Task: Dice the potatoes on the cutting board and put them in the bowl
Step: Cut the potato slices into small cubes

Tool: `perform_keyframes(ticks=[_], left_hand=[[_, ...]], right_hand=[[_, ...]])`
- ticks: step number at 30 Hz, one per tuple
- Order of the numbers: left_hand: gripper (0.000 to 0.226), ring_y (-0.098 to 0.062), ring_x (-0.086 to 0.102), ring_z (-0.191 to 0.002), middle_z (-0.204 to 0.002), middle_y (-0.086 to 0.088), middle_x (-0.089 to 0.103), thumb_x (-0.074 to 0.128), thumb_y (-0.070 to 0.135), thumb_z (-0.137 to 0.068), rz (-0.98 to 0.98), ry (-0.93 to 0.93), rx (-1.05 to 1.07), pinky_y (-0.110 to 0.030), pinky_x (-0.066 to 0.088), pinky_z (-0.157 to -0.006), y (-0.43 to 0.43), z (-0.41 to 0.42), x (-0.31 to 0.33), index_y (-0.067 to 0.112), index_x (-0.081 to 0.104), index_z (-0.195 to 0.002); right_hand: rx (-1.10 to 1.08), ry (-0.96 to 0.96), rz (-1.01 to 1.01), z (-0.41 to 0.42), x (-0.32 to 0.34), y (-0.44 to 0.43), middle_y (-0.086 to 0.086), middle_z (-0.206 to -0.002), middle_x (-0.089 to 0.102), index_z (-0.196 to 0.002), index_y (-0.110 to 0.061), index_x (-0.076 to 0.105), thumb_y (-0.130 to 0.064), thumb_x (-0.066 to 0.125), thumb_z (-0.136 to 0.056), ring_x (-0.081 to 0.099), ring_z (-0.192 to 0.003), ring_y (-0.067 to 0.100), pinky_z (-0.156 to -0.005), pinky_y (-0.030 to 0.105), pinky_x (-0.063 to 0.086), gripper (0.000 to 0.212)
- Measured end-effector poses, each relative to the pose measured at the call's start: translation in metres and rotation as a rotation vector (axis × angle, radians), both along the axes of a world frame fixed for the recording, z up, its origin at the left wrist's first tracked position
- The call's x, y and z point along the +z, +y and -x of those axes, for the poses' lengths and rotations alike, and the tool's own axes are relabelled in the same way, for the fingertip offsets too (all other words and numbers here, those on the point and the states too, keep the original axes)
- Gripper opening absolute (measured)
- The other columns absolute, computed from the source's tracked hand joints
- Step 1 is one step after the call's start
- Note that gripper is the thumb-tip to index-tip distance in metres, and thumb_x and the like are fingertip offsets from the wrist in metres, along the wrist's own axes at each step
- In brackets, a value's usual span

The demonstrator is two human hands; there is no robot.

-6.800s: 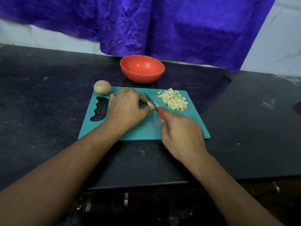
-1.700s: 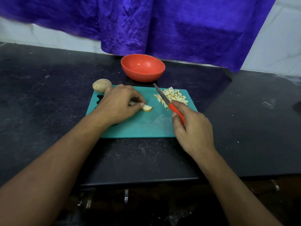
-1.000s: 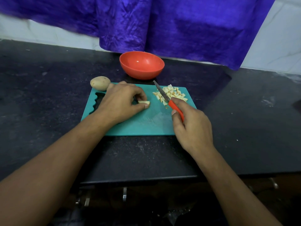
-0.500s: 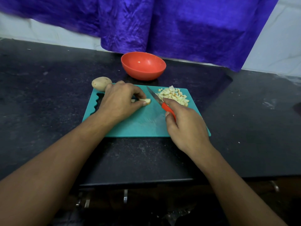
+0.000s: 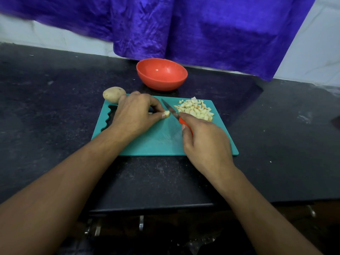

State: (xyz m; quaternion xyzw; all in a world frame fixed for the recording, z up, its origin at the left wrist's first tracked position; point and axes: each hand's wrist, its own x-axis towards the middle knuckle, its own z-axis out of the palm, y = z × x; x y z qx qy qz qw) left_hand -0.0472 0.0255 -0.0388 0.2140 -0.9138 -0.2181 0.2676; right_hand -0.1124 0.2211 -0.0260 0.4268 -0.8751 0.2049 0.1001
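Knife (image 5: pixel 170 110) first: its long axis ran on a diagonal, the blade tip pointing far and left and the red handle coming back near and right into your right hand (image 5: pixel 206 146). Your right fingers were curled round that handle, hiding most of it. The blade lay between the potato piece (image 5: pixel 166 113) on its left and the diced pile (image 5: pixel 196 109) on its right. It was just beside the piece, but I cannot tell whether the edge touched it.

Your left hand (image 5: pixel 136 113) sat knuckles up over the middle of the cutting board (image 5: pixel 156 142). Its fingers were bent and the thumb and a fingertip pinched the small potato piece, which poked out to the right.

The red bowl (image 5: pixel 161 74) stood on the dark surface (image 5: pixel 55 107) just beyond the board's far edge, and its inside showed only bare red wall. The dice were heaped on the board's far right corner. A whole potato (image 5: pixel 113 94) lay at the board's far left corner, close to your left knuckles. Purple cloth (image 5: pixel 202 24) hung behind the bowl.

Less than two seconds earlier you had the blade lying across the left edge of the pile. By this moment you had brought the knife left, off the dice and alongside the pinched piece. The bowl, the whole potato and your left grip had not changed.
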Motion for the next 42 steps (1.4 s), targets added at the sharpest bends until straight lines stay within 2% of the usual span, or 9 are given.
perform_keyframes(ticks=[5,10,17,22,26,29,33,37,42], left_hand=[[0.014,-0.014,0.054,-0.095,-0.073,0.031,0.055,0.082,0.045,-0.082,0.006,-0.021,-0.003,-0.049,0.045,-0.095,0.001,-0.001,0.001,0.046,0.069,-0.079],[0.011,-0.014,0.054,-0.097,-0.078,0.027,0.061,0.082,0.044,-0.083,0.016,-0.011,0.022,-0.048,0.045,-0.095,0.002,0.000,0.001,0.046,0.072,-0.080],[0.008,-0.014,0.059,-0.097,-0.089,0.019,0.073,0.083,0.042,-0.082,-0.033,0.002,-0.001,-0.047,0.049,-0.094,-0.001,0.001,-0.002,0.039,0.079,-0.088],[0.011,-0.013,0.066,-0.096,-0.089,0.020,0.075,0.084,0.042,-0.081,-0.058,0.018,-0.005,-0.045,0.054,-0.089,-0.003,-0.001,-0.004,0.039,0.080,-0.090],[0.010,-0.013,0.065,-0.091,-0.085,0.021,0.073,0.085,0.039,-0.081,-0.047,0.012,0.003,-0.044,0.054,-0.087,-0.003,-0.001,-0.003,0.036,0.079,-0.087],[0.008,-0.013,0.065,-0.090,-0.080,0.025,0.069,0.084,0.041,-0.081,-0.046,0.006,0.001,-0.044,0.054,-0.086,-0.003,-0.002,-0.003,0.039,0.076,-0.082],[0.027,-0.013,0.064,-0.089,-0.077,0.026,0.066,0.084,0.040,-0.081,-0.028,-0.003,0.006,-0.043,0.054,-0.086,-0.003,-0.003,-0.001,0.051,0.062,-0.069],[0.007,-0.013,0.064,-0.092,-0.084,0.019,0.073,0.083,0.044,-0.080,-0.023,0.007,0.018,-0.045,0.053,-0.087,-0.004,0.000,-0.004,0.042,0.076,-0.081],[0.009,-0.012,0.065,-0.093,-0.085,0.020,0.074,0.083,0.045,-0.080,-0.028,0.010,0.023,-0.045,0.053,-0.089,-0.005,0.000,-0.006,0.039,0.078,-0.085]], right_hand=[[0.012,0.070,-0.087,-0.002,-0.005,-0.003,-0.005,-0.104,0.070,-0.148,-0.033,0.050,-0.029,0.040,-0.104,0.066,-0.085,0.020,-0.067,0.037,0.049,0.045],[0.024,0.083,-0.156,-0.004,-0.005,0.008,-0.008,-0.092,0.068,-0.150,-0.034,0.048,-0.029,0.041,-0.104,0.064,-0.078,0.018,-0.062,0.034,0.045,0.047],[0.013,-0.127,0.033,0.004,0.003,0.023,-0.009,-0.115,0.073,-0.141,-0.035,0.058,-0.031,0.050,-0.103,0.065,-0.102,0.014,-0.083,0.037,0.054,0.039],[0.001,-0.120,0.099,0.001,0.003,0.016,-0.009,-0.106,0.073,-0.140,-0.036,0.058,-0.031,0.051,-0.102,0.065,-0.092,0.014,-0.076,0.036,0.054,0.039],[0.018,-0.028,0.024,-0.005,0.003,0.002,-0.009,-0.094,0.069,-0.142,-0.041,0.053,-0.031,0.047,-0.103,0.061,-0.080,0.015,-0.062,0.032,0.039,0.041],[0.023,-0.002,-0.020,-0.008,0.002,-0.003,-0.007,-0.097,0.069,-0.144,-0.040,0.051,-0.031,0.045,-0.103,0.064,-0.085,0.019,-0.062,0.033,0.038,0.042],[0.038,0.072,-0.092,-0.011,-0.003,-0.006,-0.008,-0.102,0.070,-0.148,-0.035,0.048,-0.032,0.040,-0.105,0.066,-0.084,0.019,-0.064,0.034,0.045,0.044],[0.049,0.087,-0.162,-0.012,-0.004,0.000,-0.008,-0.094,0.068,-0.151,-0.034,0.046,-0.029,0.041,-0.104,0.065,-0.079,0.019,-0.065,0.035,0.050,0.048],[0.045,-0.037,-0.083,-0.007,0.003,0.017,-0.010,-0.099,0.072,-0.144,-0.038,0.055,-0.032,0.047,-0.103,0.065,-0.087,0.014,-0.073,0.035,0.052,0.042]])
